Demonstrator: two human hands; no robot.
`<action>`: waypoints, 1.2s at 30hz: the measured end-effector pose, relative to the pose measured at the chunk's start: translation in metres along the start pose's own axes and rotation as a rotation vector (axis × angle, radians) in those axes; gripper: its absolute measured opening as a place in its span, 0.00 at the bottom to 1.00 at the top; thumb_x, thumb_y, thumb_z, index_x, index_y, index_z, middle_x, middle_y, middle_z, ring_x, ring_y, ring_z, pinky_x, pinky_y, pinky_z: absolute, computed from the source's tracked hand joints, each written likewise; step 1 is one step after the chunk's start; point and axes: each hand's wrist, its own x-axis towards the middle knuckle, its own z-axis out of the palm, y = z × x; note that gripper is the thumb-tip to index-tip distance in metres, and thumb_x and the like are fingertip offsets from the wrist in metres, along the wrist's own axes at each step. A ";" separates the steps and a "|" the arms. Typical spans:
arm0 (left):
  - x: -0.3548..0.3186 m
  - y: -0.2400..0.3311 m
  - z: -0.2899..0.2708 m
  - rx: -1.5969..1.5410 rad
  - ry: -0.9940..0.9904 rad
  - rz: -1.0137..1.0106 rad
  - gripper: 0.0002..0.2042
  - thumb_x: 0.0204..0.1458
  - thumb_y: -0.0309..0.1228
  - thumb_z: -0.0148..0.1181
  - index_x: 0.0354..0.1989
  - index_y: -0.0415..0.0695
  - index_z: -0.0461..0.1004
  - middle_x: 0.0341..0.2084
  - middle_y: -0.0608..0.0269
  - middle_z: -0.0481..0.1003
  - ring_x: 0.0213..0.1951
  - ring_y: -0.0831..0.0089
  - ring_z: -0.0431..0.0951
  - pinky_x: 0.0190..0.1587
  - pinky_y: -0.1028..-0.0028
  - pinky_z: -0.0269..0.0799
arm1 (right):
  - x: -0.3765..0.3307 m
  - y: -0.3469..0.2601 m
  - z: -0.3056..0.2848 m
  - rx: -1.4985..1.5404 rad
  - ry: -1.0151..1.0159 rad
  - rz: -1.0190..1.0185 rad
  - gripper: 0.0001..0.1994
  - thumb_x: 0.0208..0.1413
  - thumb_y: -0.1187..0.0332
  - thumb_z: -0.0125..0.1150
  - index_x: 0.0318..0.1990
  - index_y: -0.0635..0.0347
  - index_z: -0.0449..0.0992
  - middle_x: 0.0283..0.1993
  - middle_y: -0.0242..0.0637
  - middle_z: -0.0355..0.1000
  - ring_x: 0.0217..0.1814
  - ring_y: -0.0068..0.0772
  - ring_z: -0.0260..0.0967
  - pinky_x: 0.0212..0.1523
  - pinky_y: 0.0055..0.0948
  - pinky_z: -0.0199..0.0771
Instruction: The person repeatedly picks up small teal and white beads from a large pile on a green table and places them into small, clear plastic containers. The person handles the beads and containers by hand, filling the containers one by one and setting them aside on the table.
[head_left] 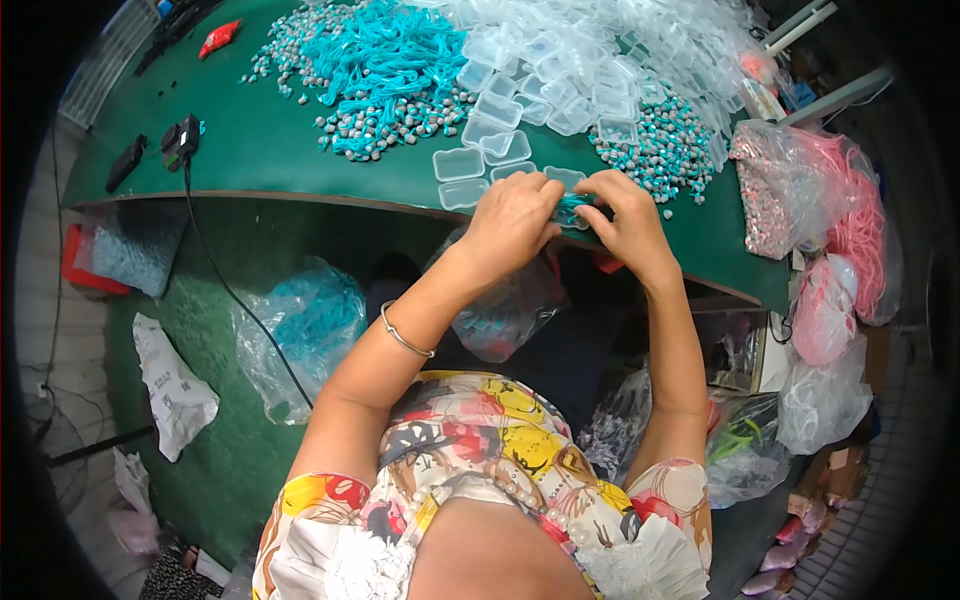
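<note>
Green worktable filled the far part of the view, its curved near edge running left to right. At that edge, right of centre, both hands met over a small teal bundle, prob. a coiled cord, mostly hidden betw. the fingers. Left hand was curled over it from the left, fingers bent and pinching it; a thin bangle sat on that forearm. Right hand pinched the same bundle from the right, fingertips touching the left hand's. Can't tell if a case was under it.

Just beyond the hands lay a few clear plastic cases, open and empty, w/ a big heap of the same cases further back. Left of that heap, a pile of teal cords w/ grey ends; right of the hands, more teal-and-grey bits. Far right, a bag of pink cords. Left on the table, a black adapter w/ cable dropping off the edge. Below the table, clear bags of teal stock.
</note>
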 end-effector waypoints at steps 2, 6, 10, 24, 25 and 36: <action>0.000 -0.001 0.002 -0.016 0.020 0.007 0.20 0.40 0.27 0.72 0.43 0.40 0.72 0.34 0.54 0.74 0.41 0.52 0.75 0.42 0.58 0.71 | -0.003 0.006 0.002 -0.017 0.004 -0.019 0.07 0.49 0.74 0.68 0.36 0.61 0.78 0.38 0.39 0.75 0.39 0.46 0.74 0.39 0.39 0.74; 0.001 0.000 0.002 -0.005 -0.001 0.005 0.19 0.40 0.27 0.71 0.41 0.40 0.74 0.35 0.55 0.75 0.41 0.53 0.75 0.43 0.59 0.71 | -0.006 0.004 0.007 -0.147 -0.011 -0.055 0.05 0.48 0.74 0.68 0.34 0.59 0.79 0.35 0.38 0.74 0.39 0.44 0.73 0.39 0.39 0.73; -0.001 0.000 0.001 0.002 0.005 0.008 0.18 0.40 0.27 0.71 0.41 0.40 0.75 0.35 0.56 0.75 0.41 0.54 0.75 0.42 0.59 0.72 | -0.005 -0.003 0.002 -0.199 -0.020 -0.076 0.05 0.48 0.73 0.68 0.33 0.58 0.79 0.34 0.37 0.73 0.39 0.44 0.72 0.39 0.40 0.72; -0.001 0.002 0.000 0.060 0.001 0.027 0.18 0.39 0.28 0.71 0.41 0.41 0.75 0.35 0.57 0.74 0.40 0.55 0.75 0.42 0.59 0.72 | 0.008 0.017 -0.005 -0.027 -0.067 0.157 0.07 0.55 0.70 0.63 0.39 0.59 0.80 0.37 0.41 0.74 0.43 0.46 0.72 0.44 0.42 0.72; -0.001 0.002 0.001 0.061 0.001 0.025 0.18 0.39 0.28 0.71 0.41 0.41 0.75 0.35 0.57 0.74 0.40 0.55 0.75 0.42 0.59 0.72 | 0.012 0.023 -0.002 -0.114 -0.029 0.122 0.07 0.55 0.69 0.63 0.40 0.59 0.80 0.38 0.41 0.74 0.44 0.46 0.72 0.44 0.43 0.72; 0.002 0.005 0.001 -0.005 0.034 -0.044 0.24 0.38 0.28 0.73 0.44 0.40 0.71 0.32 0.55 0.73 0.40 0.53 0.75 0.41 0.57 0.70 | 0.010 0.018 0.008 -0.105 0.061 0.083 0.08 0.48 0.76 0.69 0.36 0.62 0.76 0.33 0.42 0.72 0.35 0.47 0.72 0.36 0.38 0.71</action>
